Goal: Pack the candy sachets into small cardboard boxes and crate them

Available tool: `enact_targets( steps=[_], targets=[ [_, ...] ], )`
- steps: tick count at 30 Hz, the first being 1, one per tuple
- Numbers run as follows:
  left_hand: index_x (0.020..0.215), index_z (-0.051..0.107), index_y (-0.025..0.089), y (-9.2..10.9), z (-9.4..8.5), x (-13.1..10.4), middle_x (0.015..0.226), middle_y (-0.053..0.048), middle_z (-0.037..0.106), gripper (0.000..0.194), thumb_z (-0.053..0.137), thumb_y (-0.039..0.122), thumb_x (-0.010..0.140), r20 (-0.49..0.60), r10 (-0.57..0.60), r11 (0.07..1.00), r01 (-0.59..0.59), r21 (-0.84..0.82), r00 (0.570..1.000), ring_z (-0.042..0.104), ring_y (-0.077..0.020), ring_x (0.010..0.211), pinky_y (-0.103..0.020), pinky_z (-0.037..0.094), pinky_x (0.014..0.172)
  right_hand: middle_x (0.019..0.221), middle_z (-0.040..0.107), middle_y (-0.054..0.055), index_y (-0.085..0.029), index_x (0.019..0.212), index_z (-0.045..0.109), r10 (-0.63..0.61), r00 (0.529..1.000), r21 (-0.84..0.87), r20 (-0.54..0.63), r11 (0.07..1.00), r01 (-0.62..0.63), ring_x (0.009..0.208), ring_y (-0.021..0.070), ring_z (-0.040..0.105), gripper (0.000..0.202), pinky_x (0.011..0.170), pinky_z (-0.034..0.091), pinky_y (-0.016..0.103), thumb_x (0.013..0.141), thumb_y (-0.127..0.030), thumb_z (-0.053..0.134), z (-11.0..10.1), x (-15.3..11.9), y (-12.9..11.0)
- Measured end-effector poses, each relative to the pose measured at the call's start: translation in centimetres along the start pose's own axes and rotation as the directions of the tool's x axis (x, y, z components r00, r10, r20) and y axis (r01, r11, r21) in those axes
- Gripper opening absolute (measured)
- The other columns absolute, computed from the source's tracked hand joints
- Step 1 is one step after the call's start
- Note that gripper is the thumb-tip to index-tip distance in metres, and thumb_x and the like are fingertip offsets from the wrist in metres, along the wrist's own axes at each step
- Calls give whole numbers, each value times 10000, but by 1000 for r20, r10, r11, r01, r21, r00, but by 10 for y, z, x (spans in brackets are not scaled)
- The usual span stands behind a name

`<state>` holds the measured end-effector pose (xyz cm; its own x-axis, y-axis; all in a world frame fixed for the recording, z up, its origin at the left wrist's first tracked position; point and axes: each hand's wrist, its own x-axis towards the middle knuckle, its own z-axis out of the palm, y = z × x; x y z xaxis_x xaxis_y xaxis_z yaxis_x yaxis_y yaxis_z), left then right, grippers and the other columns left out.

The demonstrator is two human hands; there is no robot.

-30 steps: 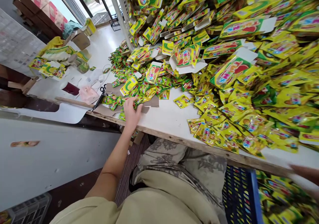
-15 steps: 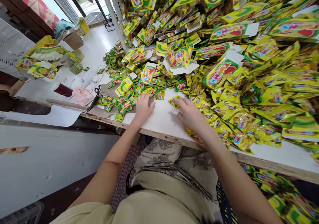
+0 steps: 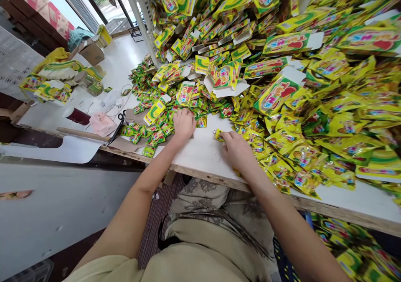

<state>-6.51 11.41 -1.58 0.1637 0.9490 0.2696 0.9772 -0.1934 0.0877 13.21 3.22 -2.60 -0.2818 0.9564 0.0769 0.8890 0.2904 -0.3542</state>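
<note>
My left hand [image 3: 184, 125] rests at the near edge of a pile of small green candy packets [image 3: 156, 136]. Its fingers are curled down and close together; whatever lies under the fingertips is hidden. To the right, my right hand [image 3: 238, 149] pinches the end of a yellow candy sachet [image 3: 219, 134] between thumb and fingers, low over the white tabletop [image 3: 206, 150]. More yellow sachets [image 3: 305, 152] are heaped beside that hand. Just beyond my left hand, a printed carton [image 3: 185, 93] leans on the green packets, and another yellow carton [image 3: 156, 111] lies to its left.
A white plastic crate [image 3: 138, 14] overflows with cartons at the back. Black scissors [image 3: 119, 125], a pink plastic bag [image 3: 102, 124] and a dark red cup [image 3: 77, 115] sit to the left. The table's wooden edge [image 3: 216, 175] runs in front of my body.
My left hand has moved a little forward onto the green packets, its fingers curling. My right hand has closed on the yellow sachet and shifted it slightly nearer to me.
</note>
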Motion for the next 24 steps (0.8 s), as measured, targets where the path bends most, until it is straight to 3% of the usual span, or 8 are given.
enact_targets(
  steps=[6, 10, 12, 15, 17, 19, 21, 24],
  targets=[
    [873, 582, 191, 8, -19, -27, 1039, -80, 627, 125, 458, 199, 887, -65, 31, 983, -43, -179, 997, 519, -233, 1008, -370, 379, 895, 944, 686, 100, -171, 1023, 623, 171, 965, 376, -201, 923, -85, 793, 232, 632, 325, 720, 497, 359, 744, -128, 462, -2, -15, 24],
    [961, 583, 160, 14, -8, -12, 1050, -139, 593, 161, 534, 282, 867, 1, -43, 997, 43, -58, 999, 508, -293, 1036, -410, 379, 872, 878, 698, 71, -190, 952, 621, 273, 934, 587, -230, 805, -91, 721, 205, 638, 266, 665, 529, 355, 712, -167, 509, 0, -24, 24],
    [916, 599, 157, 14, -2, 1, 1059, -158, 584, 119, 533, 234, 855, 28, -48, 999, 48, 4, 998, 504, -317, 1055, -432, 381, 862, 887, 697, 70, -193, 941, 620, 297, 931, 656, -214, 749, -88, 737, 199, 644, 251, 675, 542, 356, 710, -177, 525, 2, -26, 21],
    [803, 598, 175, 13, -7, 8, 1017, -135, 601, 90, 517, 174, 842, 14, -24, 998, 25, -53, 1000, 523, -305, 1039, -434, 401, 856, 867, 677, 58, -200, 942, 607, 359, 918, 791, -171, 605, -89, 763, 192, 644, 224, 694, 551, 357, 722, -220, 569, 5, -29, 22],
    [771, 575, 191, 14, -15, -2, 982, -102, 615, 74, 544, 196, 838, -36, -20, 975, 11, -222, 999, 544, -275, 1020, -422, 419, 876, 853, 653, 40, -212, 951, 585, 395, 909, 890, -134, 452, -65, 769, 181, 640, 221, 674, 552, 339, 735, -260, 597, 5, -30, 24],
    [781, 541, 202, 18, -25, -22, 989, -77, 629, 76, 556, 231, 849, -69, -15, 873, -21, -487, 997, 570, -233, 1018, -392, 442, 896, 845, 630, 24, -226, 961, 562, 405, 908, 948, -108, 316, -28, 758, 169, 633, 226, 641, 552, 316, 749, -288, 611, 2, -31, 24],
    [805, 506, 204, 26, -31, -46, 1068, -88, 641, 90, 535, 254, 874, -47, -6, 666, -30, -745, 999, 595, -210, 1056, -365, 471, 889, 845, 614, 20, -235, 971, 546, 407, 907, 962, -112, 271, -3, 754, 165, 625, 223, 630, 552, 310, 768, -300, 612, -1, -31, 19],
    [841, 490, 206, 47, -33, -77, 1224, -126, 613, 113, 513, 299, 902, 14, -29, 432, 25, -902, 999, 580, -221, 1162, -373, 488, 915, 906, 602, 47, -237, 1051, 533, 435, 876, 916, -208, 401, 18, 822, 182, 616, 234, 702, 553, 341, 827, -294, 564, -3, -32, 2]
  ],
)
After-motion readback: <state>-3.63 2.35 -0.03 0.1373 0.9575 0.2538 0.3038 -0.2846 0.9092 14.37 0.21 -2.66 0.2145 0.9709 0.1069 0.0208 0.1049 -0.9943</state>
